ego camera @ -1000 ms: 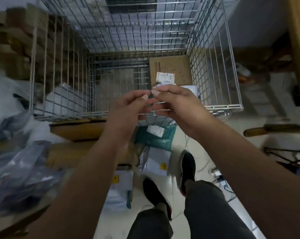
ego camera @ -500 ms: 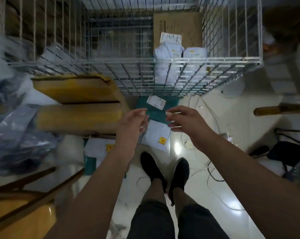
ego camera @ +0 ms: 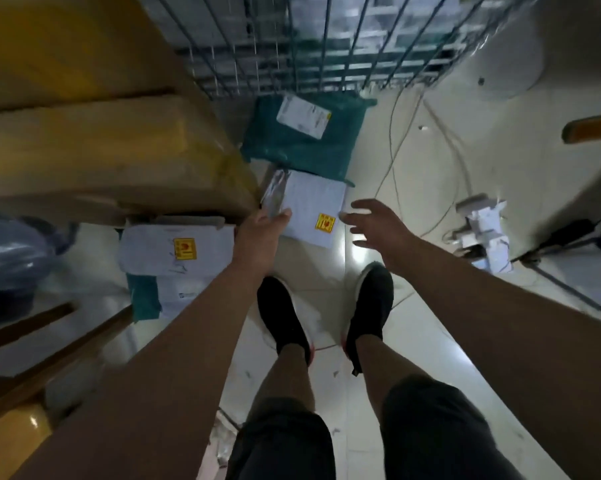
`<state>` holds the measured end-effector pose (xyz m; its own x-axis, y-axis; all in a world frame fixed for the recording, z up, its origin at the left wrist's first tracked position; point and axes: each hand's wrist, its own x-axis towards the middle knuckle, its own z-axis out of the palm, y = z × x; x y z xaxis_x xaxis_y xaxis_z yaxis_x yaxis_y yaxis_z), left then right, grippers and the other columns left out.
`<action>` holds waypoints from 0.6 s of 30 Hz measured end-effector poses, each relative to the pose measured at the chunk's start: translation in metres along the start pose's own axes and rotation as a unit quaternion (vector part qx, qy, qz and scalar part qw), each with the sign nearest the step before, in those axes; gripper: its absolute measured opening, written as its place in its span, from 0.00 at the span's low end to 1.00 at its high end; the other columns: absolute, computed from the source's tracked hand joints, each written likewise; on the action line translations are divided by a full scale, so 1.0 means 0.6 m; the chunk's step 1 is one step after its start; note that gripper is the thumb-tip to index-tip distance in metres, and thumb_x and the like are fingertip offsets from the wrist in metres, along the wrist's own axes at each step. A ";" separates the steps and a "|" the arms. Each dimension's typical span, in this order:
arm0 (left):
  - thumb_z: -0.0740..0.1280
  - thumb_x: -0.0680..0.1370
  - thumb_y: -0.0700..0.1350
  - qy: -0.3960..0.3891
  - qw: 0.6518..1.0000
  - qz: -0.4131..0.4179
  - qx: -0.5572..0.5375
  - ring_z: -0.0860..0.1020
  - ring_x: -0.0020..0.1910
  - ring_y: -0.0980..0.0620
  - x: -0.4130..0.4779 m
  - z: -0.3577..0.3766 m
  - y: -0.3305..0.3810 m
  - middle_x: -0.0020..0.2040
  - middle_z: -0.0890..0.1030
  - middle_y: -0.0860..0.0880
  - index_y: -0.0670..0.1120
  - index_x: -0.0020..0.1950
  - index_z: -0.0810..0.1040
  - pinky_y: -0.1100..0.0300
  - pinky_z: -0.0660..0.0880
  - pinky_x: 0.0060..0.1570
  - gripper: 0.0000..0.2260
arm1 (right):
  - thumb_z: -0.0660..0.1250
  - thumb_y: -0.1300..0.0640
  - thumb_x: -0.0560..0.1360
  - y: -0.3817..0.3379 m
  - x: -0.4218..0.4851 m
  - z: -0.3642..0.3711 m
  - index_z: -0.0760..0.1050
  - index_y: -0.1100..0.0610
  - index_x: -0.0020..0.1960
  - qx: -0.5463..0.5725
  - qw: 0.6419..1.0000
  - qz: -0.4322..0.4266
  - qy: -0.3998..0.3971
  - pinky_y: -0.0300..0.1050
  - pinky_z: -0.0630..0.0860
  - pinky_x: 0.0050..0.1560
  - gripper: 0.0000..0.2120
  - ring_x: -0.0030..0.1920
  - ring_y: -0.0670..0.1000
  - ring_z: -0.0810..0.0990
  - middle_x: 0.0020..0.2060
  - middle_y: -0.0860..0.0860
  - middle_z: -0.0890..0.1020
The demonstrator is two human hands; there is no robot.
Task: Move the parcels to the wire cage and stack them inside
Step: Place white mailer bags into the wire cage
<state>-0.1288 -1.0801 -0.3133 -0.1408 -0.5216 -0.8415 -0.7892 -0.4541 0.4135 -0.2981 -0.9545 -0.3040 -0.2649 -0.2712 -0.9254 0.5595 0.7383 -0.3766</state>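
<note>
On the floor just short of the wire cage [ego camera: 292, 64] lies a white parcel [ego camera: 309, 206], yellow sticker up. Left grip [ego camera: 259, 233] touches its left edge; pinching or not, cannot tell. Right grip [ego camera: 375, 223] spread, just beside. Pick-up step; next likely calls for clasping both edges and lifting.

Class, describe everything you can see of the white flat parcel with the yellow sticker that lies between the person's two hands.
The white flat parcel is a thin rectangular mailer with faint print and a square yellow sticker near its lower right corner. It lies on the pale tiled floor, its top edge meeting the teal plastic mailer bag. The left hand touches its left edge; the right hand, fingers spread, hovers just clear of its right edge.
</note>
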 end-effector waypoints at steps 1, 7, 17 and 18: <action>0.68 0.81 0.58 -0.006 1.000 -0.009 0.016 0.77 0.64 0.43 0.040 0.011 -0.017 0.64 0.79 0.44 0.42 0.67 0.78 0.51 0.74 0.65 0.23 | 0.76 0.55 0.78 0.021 0.041 0.006 0.72 0.55 0.71 -0.005 1.000 -0.002 0.003 0.48 0.78 0.57 0.24 0.52 0.50 0.78 0.58 0.55 0.79; 0.75 0.72 0.60 -0.049 0.999 -0.019 -0.001 0.71 0.74 0.40 0.275 0.101 -0.103 0.78 0.70 0.44 0.46 0.82 0.63 0.49 0.68 0.75 0.43 | 0.76 0.56 0.78 0.131 0.292 0.033 0.62 0.54 0.80 0.005 1.000 0.008 0.030 0.39 0.77 0.44 0.36 0.45 0.41 0.75 0.51 0.48 0.77; 0.80 0.63 0.56 0.003 0.999 -0.037 -0.026 0.69 0.76 0.41 0.451 0.201 -0.180 0.78 0.69 0.42 0.43 0.82 0.62 0.46 0.70 0.74 0.52 | 0.77 0.56 0.75 0.218 0.493 0.060 0.63 0.53 0.78 0.024 0.998 0.002 0.065 0.47 0.77 0.47 0.37 0.59 0.56 0.81 0.63 0.54 0.78; 0.78 0.60 0.57 -0.002 0.998 -0.039 -0.049 0.73 0.73 0.40 0.439 0.201 -0.180 0.75 0.73 0.44 0.44 0.80 0.66 0.45 0.73 0.72 0.51 | 0.77 0.57 0.75 0.218 0.487 0.059 0.68 0.55 0.75 0.038 0.997 0.001 0.064 0.49 0.80 0.47 0.32 0.58 0.58 0.82 0.60 0.55 0.81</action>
<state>-0.1527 -1.0813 -0.6213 -0.0834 -0.4800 -0.8733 -0.7360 -0.5611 0.3787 -0.2745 -0.9589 -0.6250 -0.3588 -0.1861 -0.9147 0.6168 0.6882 -0.3820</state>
